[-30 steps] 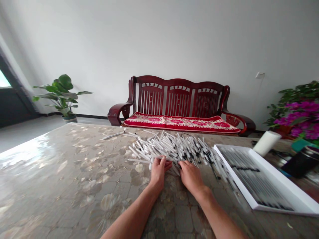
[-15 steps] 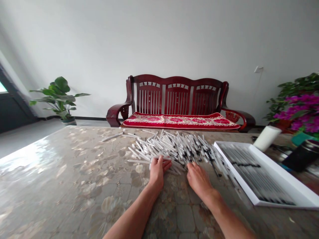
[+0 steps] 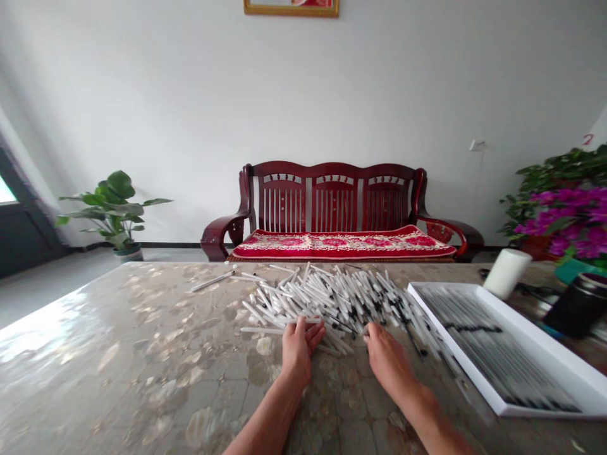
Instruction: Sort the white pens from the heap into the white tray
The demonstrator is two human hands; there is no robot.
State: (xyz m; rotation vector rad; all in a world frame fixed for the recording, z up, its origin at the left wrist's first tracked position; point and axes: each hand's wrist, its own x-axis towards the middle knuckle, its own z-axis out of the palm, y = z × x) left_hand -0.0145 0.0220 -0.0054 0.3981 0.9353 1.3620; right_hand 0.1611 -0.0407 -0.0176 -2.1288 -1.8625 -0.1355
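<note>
A heap of white pens (image 3: 327, 294), some with black ends, lies loose on the patterned table (image 3: 190, 354). At the near edge of the heap, my left hand (image 3: 300, 351) is closed on a white pen (image 3: 308, 320) lying across its fingertips. My right hand (image 3: 387, 354) is to its right, just in front of the heap, with its fingers bent together. Something small and greyish shows at its fingertips, too blurred to name. A white box (image 3: 478, 366) on the right holds rows of pens with black ends.
A white roll (image 3: 507, 273) and a dark cup (image 3: 576, 306) stand beyond the box, near purple flowers (image 3: 569, 218). One pen (image 3: 212, 281) lies apart at the heap's left. Behind the table is a red wooden bench (image 3: 332, 196).
My view has tilted up, bringing the bottom of a picture frame into sight. My right hand has shifted slightly right, away from my left hand. The left hand keeps its hold.
</note>
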